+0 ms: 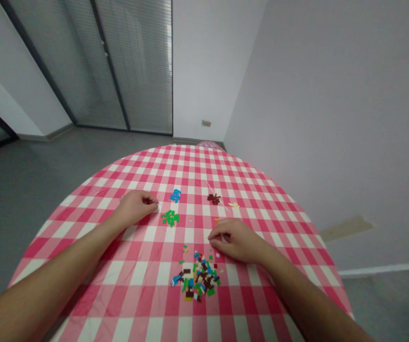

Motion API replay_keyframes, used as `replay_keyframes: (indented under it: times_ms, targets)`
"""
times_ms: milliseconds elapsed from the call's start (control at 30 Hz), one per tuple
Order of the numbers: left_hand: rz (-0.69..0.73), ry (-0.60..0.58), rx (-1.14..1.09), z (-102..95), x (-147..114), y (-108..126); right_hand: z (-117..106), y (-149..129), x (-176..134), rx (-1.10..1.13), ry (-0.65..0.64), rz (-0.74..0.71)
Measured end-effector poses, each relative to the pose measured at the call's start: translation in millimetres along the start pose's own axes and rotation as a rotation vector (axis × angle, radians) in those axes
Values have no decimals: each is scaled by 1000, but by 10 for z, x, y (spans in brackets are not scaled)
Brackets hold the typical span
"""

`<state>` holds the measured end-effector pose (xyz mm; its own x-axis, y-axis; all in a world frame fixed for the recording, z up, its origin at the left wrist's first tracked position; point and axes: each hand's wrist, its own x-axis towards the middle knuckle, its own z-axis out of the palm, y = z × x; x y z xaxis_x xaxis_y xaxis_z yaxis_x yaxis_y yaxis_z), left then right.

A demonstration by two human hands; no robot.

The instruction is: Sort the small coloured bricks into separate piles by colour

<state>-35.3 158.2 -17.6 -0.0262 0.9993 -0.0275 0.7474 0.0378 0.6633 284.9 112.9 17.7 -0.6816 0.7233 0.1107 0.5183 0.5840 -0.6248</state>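
Observation:
My left hand [137, 207] is over the left side of the table, thumb and fingers pinched together. At its fingertips shows something small and white, too tiny to name surely. Just right of it lie a green pile of toy building bricks [170, 218] and a blue pile [175, 195]. My right hand [239, 241] is closed in a pinch low over the cloth; what its fingertips hold, if anything, I cannot make out. Below and left of that hand spreads a mixed heap of small building bricks [200, 278] in several colours.
Farther back lie a dark brown brick pile [213, 199] and a few cream pieces [234, 205]. An orange-yellow piece [217, 219] sits just beyond my right hand. The round table wears a red-and-white checked tablecloth [190, 166]. Walls and a glass partition [136, 71] stand behind.

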Motion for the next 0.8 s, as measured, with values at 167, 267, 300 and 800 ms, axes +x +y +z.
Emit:
replay_keyframes:
  times_ms: [167, 267, 300, 800]
  targets:
    - [10, 35, 101, -29, -7, -3, -66, 10, -31, -17, -61, 35]
    - [65, 111, 160, -40, -34, 29, -2, 53, -19, -61, 15, 57]
    - [98, 150, 166, -36, -53, 50, 28, 68, -12, -74, 25, 51]
    - [659, -76, -36, 428, -661, 579, 223, 32, 72, -91, 60, 34]
